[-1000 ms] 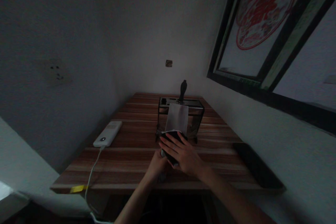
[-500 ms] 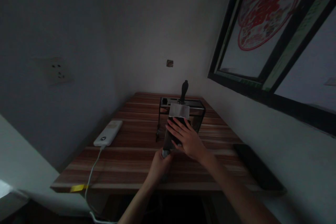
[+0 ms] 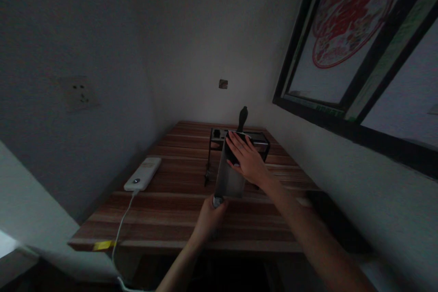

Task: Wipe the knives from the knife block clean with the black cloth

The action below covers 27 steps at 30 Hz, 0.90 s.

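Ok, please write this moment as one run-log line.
left hand: grips cleaver by handle; right hand: flat over dark cloth, blade's far end; behind: rack, black handle; white device: on table, cable attached

The cleaver (image 3: 232, 185) between the left hand (image 3: 209, 216) and the right hand (image 3: 249, 159) had a smooth, grey metal blade with a dull sheen. Beneath the right palm, the pad (image 3: 232, 157) looked matt black, its material hard to tell. Just beyond the right hand, the rack (image 3: 263, 143) had a glossy metal top, and the upright handle (image 3: 242, 118) looked like dark plastic. Around both hands, the tabletop (image 3: 181, 182) showed streaked wood grain. Left of the left hand, the power bank (image 3: 145, 172) was smooth white plastic.
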Motion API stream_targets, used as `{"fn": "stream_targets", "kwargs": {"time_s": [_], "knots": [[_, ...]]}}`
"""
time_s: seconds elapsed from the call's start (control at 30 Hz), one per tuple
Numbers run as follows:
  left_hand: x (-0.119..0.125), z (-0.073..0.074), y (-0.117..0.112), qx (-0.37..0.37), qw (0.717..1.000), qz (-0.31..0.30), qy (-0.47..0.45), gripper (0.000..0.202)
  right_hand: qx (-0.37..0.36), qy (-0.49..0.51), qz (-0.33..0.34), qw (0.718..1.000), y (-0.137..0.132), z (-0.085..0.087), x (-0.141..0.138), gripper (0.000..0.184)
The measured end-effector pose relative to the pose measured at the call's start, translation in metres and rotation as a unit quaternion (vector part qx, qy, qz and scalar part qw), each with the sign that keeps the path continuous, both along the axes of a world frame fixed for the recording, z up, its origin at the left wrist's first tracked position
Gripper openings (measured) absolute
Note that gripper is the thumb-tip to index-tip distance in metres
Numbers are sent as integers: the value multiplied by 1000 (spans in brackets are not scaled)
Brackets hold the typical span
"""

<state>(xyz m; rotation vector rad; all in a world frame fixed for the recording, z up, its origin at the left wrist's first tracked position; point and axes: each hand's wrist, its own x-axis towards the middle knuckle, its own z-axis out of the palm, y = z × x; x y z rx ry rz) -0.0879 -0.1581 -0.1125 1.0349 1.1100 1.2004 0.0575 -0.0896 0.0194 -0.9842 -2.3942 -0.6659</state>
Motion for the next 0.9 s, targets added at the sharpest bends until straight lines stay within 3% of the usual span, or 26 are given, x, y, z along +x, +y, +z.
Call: {"fn": "stream_targets", "kwargs": {"time_s": [0.33, 0.73, 0.9], "knots": [[1, 6, -1, 26, 1000, 9, 11, 18, -28, -39, 47, 998, -26, -26, -7, 62], [0, -1, 2, 64, 998, -1, 0, 11, -86, -90, 103, 987, -58, -58, -5, 68], [-1, -2, 3, 78, 997, -20, -12, 17, -105, -90, 118, 983, -67, -67, -5, 66]]}}
